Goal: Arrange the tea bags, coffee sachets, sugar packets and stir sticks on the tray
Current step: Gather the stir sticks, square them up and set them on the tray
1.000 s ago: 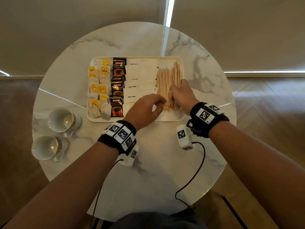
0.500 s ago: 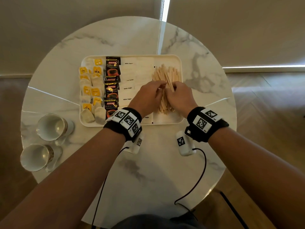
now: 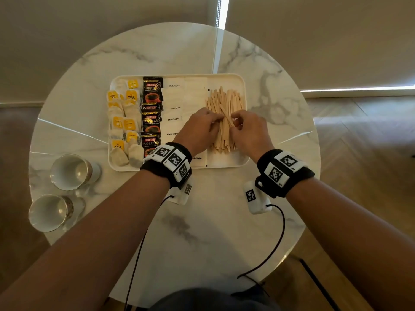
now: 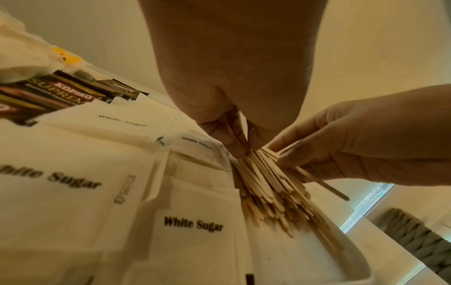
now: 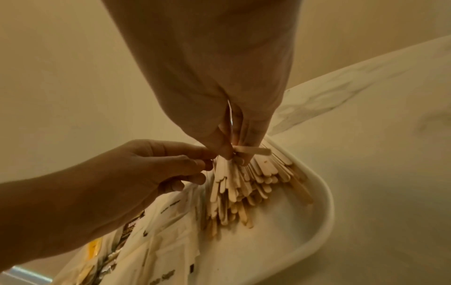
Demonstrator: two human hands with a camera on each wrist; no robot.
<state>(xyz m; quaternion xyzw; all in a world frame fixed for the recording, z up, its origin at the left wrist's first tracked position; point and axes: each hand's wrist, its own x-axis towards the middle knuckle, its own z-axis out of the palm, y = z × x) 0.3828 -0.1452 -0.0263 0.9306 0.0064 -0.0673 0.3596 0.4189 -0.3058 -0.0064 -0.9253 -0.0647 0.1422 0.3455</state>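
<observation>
Both hands meet over the pile of stir sticks (image 3: pixel 225 122) at the right end of the tray (image 3: pixel 243 86). The left hand (image 3: pixel 198 130) has its fingertips (image 4: pixel 235 148) pressed against the left flank of the pile, fingers bent around the sticks' edge. The right hand (image 3: pixel 249 131) pinches one stick (image 5: pixel 252 150) between thumb and fingers; this stick lies crosswise over the rest, which run lengthwise along the tray in a loose fan.

Left of the sticks, on the same tray, lie white sugar packets (image 3: pixel 174 118) printed "White Sugar", overlapping one another in rows. Next to them sits a column of dark coffee sachets (image 3: pixel 151 122), and at the tray's left end are the tea bags (image 3: pixel 122 123) with yellow tags; a few hang over the rim.

The tray rests on a round marble tabletop (image 3: pixel 202 232). Two cups (image 3: pixel 69 171) lie near the tabletop's left edge, well apart from the tray. Black bands with square printed markers wrap both wrists (image 3: pixel 170 160), and thin black cables (image 3: pixel 269 250) trail across the tabletop toward the person.
</observation>
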